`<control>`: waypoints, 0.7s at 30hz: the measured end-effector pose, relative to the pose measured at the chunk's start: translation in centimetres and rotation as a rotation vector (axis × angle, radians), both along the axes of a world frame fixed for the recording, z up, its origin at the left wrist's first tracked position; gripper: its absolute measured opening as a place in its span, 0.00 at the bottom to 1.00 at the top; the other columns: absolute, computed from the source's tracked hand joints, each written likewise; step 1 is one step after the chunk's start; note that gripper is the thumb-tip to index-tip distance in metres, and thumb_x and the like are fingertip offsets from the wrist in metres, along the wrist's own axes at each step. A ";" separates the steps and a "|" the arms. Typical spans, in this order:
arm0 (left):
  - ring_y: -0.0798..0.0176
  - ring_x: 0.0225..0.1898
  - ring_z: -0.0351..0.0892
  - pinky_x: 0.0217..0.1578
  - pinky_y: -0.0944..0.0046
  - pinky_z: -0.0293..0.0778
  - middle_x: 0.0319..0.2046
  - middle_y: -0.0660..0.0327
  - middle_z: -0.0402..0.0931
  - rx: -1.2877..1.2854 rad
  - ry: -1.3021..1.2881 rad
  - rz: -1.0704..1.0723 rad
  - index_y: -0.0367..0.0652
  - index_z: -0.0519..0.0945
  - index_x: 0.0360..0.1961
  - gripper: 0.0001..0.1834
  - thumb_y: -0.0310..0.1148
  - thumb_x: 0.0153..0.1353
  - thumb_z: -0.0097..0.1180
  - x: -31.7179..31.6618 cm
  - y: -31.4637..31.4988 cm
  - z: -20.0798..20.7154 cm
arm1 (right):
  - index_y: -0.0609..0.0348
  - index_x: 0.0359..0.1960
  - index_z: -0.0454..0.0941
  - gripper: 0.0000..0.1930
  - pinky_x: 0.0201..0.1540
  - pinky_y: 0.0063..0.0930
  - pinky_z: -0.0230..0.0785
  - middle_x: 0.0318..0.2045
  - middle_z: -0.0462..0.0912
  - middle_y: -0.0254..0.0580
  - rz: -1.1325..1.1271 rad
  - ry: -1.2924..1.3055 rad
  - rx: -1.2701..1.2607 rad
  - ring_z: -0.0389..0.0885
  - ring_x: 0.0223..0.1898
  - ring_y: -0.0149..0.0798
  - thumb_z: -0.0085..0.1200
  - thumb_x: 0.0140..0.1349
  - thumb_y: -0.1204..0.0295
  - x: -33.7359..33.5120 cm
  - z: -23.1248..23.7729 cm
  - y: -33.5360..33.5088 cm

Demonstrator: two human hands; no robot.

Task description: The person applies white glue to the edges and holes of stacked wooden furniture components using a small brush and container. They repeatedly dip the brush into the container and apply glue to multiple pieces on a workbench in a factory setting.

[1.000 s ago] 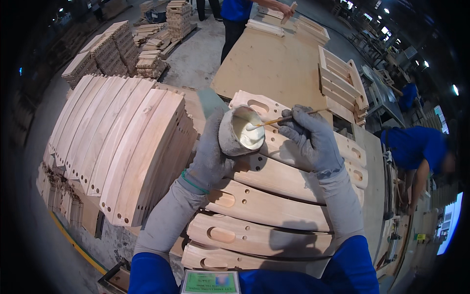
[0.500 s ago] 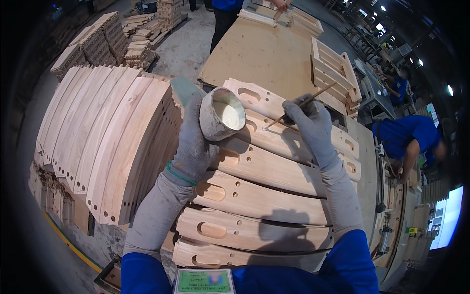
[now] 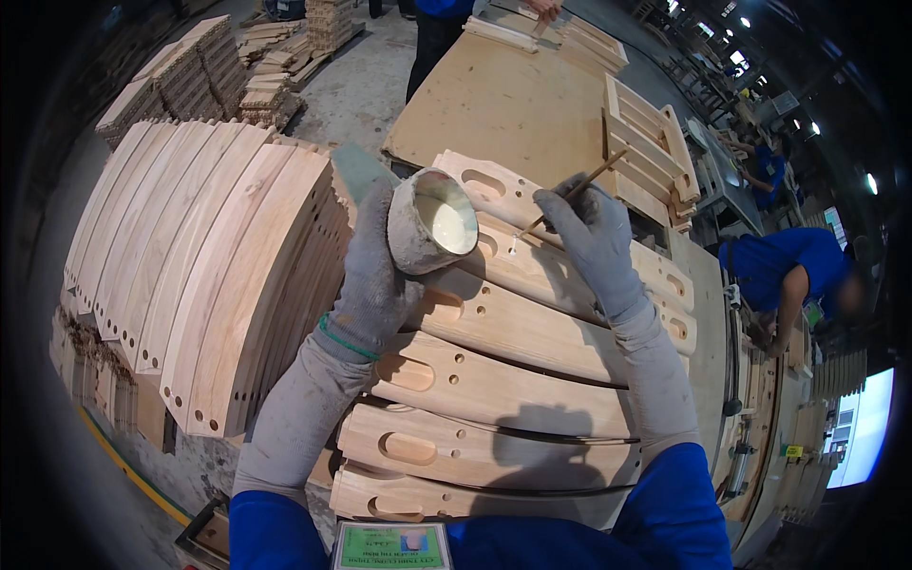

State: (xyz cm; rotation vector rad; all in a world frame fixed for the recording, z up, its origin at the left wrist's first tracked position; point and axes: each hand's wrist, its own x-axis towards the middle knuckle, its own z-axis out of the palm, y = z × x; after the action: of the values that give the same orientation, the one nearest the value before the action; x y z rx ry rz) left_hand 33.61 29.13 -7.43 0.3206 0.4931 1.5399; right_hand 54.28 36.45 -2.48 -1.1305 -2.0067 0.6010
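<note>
In my gloved left hand [image 3: 369,271] is a round, crusted cup [image 3: 410,239], tilted so that the creamy white liquid [image 3: 450,222] inside shows. My gloved right hand [image 3: 600,242] pinches a thin wooden stick [image 3: 597,173]. The stick's lower tip points at a small hole in a curved wooden board [image 3: 560,275], where a white dab shows; whether it touches the wood I cannot tell. Several such boards [image 3: 513,385] lie in a row below my hands, each with an oval slot and small round holes.
Stacked curved slats [image 3: 204,247] stand at the left, with more wood piles [image 3: 195,71] behind. A broad plywood table top [image 3: 494,104] extends ahead, wooden frames [image 3: 655,133] at its right. One co-worker in blue [image 3: 784,271] bends over at the right; another [image 3: 439,38] stands at the far end.
My right hand has shifted slightly left, and the stick stands a little steeper, its tip lower at the hole. The cup has hardly moved. The co-worker at the right has shifted slightly.
</note>
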 end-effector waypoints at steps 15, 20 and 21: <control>0.54 0.52 0.73 0.51 0.51 0.75 0.51 0.54 0.70 0.040 0.046 -0.042 0.42 0.65 0.57 0.28 0.53 0.69 0.30 -0.2 -0.5 0.3 | 0.65 0.29 0.78 0.14 0.21 0.27 0.60 0.14 0.72 0.41 0.072 -0.008 -0.053 0.66 0.16 0.31 0.58 0.56 0.63 0.1 -0.4 -1.2; 0.55 0.52 0.73 0.50 0.53 0.76 0.50 0.54 0.70 0.071 0.097 -0.008 0.43 0.66 0.56 0.27 0.52 0.69 0.30 -0.1 -0.4 -0.4 | 0.65 0.29 0.78 0.14 0.22 0.27 0.60 0.14 0.73 0.41 0.056 -0.037 -0.068 0.67 0.16 0.32 0.57 0.57 0.64 0.0 0.1 -1.1; 0.55 0.52 0.73 0.50 0.53 0.76 0.50 0.54 0.70 0.061 0.060 -0.027 0.43 0.67 0.56 0.27 0.52 0.69 0.31 -0.2 -0.4 -0.3 | 0.65 0.30 0.78 0.13 0.22 0.27 0.60 0.14 0.73 0.42 0.061 -0.022 -0.068 0.67 0.16 0.32 0.57 0.57 0.64 -0.1 0.1 -1.1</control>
State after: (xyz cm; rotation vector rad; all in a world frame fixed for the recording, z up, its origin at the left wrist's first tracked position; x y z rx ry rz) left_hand 33.43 28.77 -7.69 0.4201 0.4879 1.5249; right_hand 54.22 35.31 -2.40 -1.1232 -2.0595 0.6958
